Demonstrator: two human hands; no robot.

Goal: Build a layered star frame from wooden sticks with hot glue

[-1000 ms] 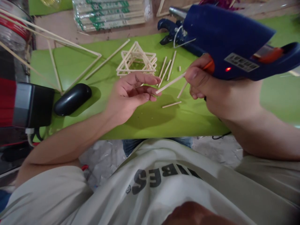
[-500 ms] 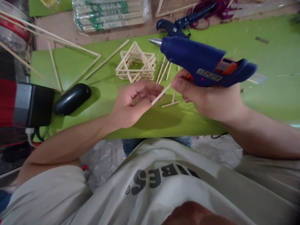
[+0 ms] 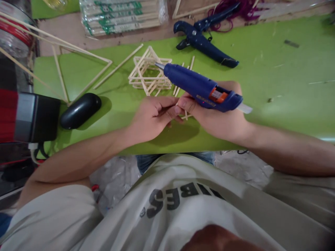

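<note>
Glue gun [image 3: 199, 89] gripped in right hand [image 3: 220, 118], nozzle aimed toward 10 o'clock at stick frame [image 3: 150, 71] | left hand [image 3: 154, 116] curled, fingertips met right thumb over short sticks [image 3: 186, 116] | pliers [image 3: 204, 42] lay at 12 o'clock.

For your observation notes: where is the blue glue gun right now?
In the head view the blue glue gun sits centre frame, held in the right hand above the green table, its nozzle pointing at the stick frame.
</note>
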